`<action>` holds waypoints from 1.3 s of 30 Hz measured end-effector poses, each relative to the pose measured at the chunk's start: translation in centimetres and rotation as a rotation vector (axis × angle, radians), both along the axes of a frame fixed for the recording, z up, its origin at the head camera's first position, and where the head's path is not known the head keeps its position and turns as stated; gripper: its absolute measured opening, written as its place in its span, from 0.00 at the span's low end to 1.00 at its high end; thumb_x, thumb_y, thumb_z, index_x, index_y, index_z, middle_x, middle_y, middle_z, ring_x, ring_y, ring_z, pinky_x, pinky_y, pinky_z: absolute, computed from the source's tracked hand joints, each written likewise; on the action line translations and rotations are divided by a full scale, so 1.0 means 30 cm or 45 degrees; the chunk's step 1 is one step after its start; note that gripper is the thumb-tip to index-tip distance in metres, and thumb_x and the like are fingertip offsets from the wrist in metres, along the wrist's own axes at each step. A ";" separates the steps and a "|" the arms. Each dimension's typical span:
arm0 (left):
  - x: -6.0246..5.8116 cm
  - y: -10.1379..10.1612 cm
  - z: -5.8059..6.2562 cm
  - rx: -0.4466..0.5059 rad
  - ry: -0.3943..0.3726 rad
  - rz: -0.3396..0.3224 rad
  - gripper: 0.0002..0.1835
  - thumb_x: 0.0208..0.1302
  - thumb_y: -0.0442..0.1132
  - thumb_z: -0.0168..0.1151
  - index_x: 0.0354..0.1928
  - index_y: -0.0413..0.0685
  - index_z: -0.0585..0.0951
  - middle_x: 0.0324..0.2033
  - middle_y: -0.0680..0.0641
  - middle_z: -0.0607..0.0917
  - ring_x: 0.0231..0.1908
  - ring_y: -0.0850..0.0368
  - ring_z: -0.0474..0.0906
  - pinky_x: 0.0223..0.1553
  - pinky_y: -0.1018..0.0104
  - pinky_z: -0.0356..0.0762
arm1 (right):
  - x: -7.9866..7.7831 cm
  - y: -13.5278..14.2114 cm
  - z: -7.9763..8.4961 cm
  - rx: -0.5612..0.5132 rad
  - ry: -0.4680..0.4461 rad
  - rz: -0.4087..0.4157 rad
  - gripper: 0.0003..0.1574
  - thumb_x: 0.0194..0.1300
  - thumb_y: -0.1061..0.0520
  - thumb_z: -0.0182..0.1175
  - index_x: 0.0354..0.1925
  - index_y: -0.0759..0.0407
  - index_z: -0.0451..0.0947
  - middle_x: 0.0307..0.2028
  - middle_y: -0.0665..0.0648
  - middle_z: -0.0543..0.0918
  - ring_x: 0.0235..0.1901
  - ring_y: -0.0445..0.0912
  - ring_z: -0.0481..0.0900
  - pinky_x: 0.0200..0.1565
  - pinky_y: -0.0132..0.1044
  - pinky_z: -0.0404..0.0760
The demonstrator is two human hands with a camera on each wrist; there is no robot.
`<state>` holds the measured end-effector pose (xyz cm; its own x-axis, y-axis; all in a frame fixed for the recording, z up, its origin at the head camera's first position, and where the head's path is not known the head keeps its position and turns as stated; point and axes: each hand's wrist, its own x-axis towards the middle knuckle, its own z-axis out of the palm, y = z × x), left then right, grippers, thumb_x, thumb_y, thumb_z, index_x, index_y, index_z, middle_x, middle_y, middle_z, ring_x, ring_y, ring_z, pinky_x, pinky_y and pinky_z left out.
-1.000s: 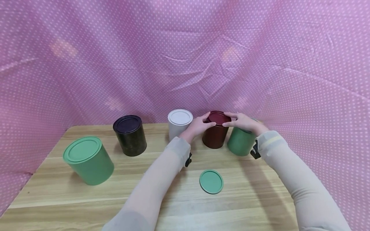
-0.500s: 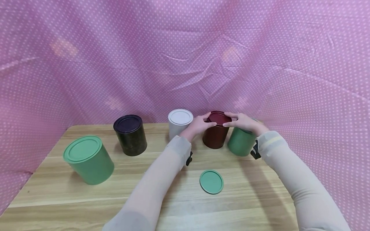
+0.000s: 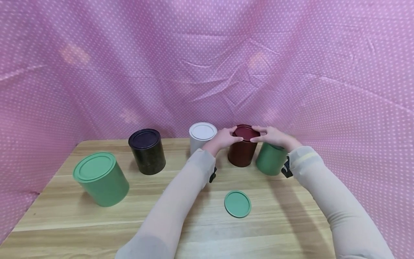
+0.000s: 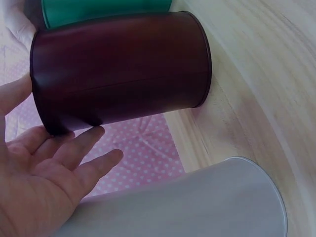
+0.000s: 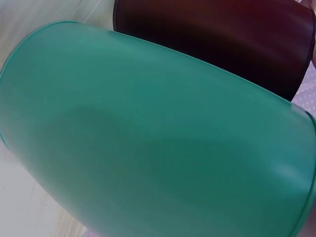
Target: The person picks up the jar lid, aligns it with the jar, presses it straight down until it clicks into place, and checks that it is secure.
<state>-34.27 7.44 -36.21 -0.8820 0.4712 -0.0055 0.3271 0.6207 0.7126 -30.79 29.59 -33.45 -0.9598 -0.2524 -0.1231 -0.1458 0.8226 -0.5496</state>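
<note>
At the back of the table stands a dark red can [image 3: 240, 155], upright, with its red lid [image 3: 246, 133] on top. My left hand [image 3: 221, 140] grips the lid's rim from the left, thumb in front and fingers behind; in the left wrist view its fingertips touch the can's upper side. From the right, my right hand [image 3: 274, 138] holds the same rim between thumb and fingers. Beneath the right hand stands a green can [image 3: 270, 160], close beside the red one; the hand hides much of its top. A white can [image 3: 198, 144] is partly behind my left forearm.
A loose green lid [image 3: 237, 204] lies flat on the wooden table [image 3: 207, 237] between my forearms. To the left stand a lidded black can [image 3: 149, 158] and a large lidded green can [image 3: 108, 187]. Pink dotted cloth [image 3: 207, 72] hangs around the table.
</note>
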 end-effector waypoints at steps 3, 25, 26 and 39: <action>0.003 0.001 0.006 0.009 -0.007 0.020 0.37 0.65 0.55 0.60 0.73 0.55 0.61 0.71 0.46 0.65 0.70 0.48 0.61 0.69 0.54 0.63 | -0.004 0.001 0.003 0.000 0.002 0.000 0.49 0.64 0.38 0.59 0.74 0.54 0.55 0.74 0.64 0.52 0.74 0.60 0.47 0.72 0.60 0.49; -0.006 0.012 0.008 0.068 -0.069 0.088 0.36 0.63 0.52 0.63 0.72 0.55 0.64 0.69 0.44 0.69 0.69 0.49 0.64 0.68 0.55 0.65 | -0.019 -0.005 -0.001 -0.008 0.036 -0.009 0.47 0.64 0.41 0.60 0.73 0.57 0.57 0.70 0.69 0.61 0.70 0.63 0.57 0.69 0.61 0.56; -0.011 0.010 0.008 0.068 -0.068 0.083 0.36 0.63 0.52 0.63 0.72 0.55 0.64 0.69 0.44 0.68 0.69 0.48 0.64 0.68 0.55 0.65 | -0.021 -0.008 -0.002 -0.008 0.036 -0.016 0.47 0.64 0.42 0.60 0.73 0.57 0.57 0.70 0.70 0.61 0.70 0.64 0.57 0.69 0.61 0.56; -0.083 -0.020 0.024 0.002 -0.083 0.002 0.36 0.62 0.52 0.63 0.71 0.55 0.65 0.68 0.44 0.69 0.68 0.48 0.65 0.68 0.53 0.64 | -0.062 -0.049 -0.003 0.021 0.018 -0.104 0.49 0.62 0.40 0.62 0.73 0.56 0.57 0.69 0.70 0.62 0.70 0.64 0.58 0.70 0.60 0.56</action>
